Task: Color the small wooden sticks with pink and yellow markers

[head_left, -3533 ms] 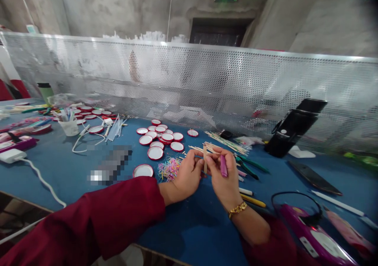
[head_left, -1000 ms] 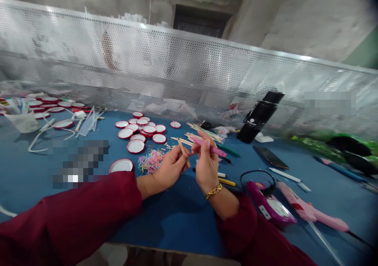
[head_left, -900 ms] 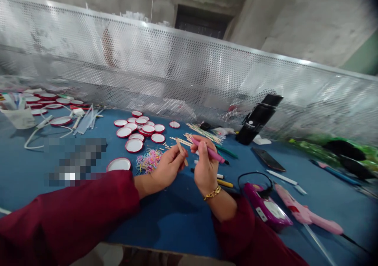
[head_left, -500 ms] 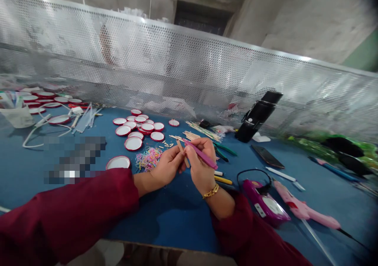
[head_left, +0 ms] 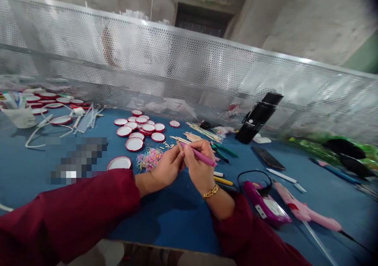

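My left hand [head_left: 168, 168] pinches a flat wooden stick [head_left: 179, 146] just above the blue table [head_left: 165, 215]. My right hand [head_left: 199, 167] is closed round a pink pen [head_left: 198, 154], whose tip rests against the stick near my left fingertips. Both hands touch each other at the table's middle. A pile of small coloured rubber bands [head_left: 149, 158] lies just left of my left hand. More wooden sticks [head_left: 189, 137] lie behind the hands.
Several red-rimmed white lids [head_left: 134, 143] sit to the left rear. Green-handled pliers [head_left: 221, 151], a black bottle [head_left: 256, 117], a phone [head_left: 268, 157], a purple device [head_left: 267, 209] and a pink glue gun [head_left: 304, 213] lie to the right. A perforated metal screen [head_left: 189, 81] closes the back.
The pink pen has swung from pointing upward to lying tip-down against the stick. Both hands have drawn closer together. The view has shifted right since the oldest frame.
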`<action>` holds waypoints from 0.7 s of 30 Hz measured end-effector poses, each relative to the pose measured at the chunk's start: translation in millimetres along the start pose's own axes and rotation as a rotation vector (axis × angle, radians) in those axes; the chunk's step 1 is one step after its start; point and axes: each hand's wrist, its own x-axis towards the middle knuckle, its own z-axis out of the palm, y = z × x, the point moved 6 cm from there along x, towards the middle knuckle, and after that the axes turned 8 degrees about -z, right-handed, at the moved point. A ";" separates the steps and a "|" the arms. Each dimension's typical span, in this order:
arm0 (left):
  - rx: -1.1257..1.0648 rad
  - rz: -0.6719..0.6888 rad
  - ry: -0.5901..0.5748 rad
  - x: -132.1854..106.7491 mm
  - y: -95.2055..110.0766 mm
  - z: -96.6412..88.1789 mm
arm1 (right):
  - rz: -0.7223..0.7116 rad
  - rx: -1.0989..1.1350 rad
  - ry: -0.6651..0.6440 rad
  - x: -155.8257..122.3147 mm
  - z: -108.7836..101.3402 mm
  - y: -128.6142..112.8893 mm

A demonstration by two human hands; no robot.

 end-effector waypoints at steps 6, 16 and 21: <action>0.106 0.022 0.031 -1.5 3.0 -1.8 | -0.029 -0.016 -0.010 -0.6 1.0 1.3; 0.136 0.020 -0.001 -3.1 6.4 -0.8 | -0.043 -0.016 -0.022 -0.9 0.9 0.6; 0.146 0.020 0.007 -2.5 5.6 -1.9 | -0.045 -0.019 -0.022 -1.3 1.5 1.7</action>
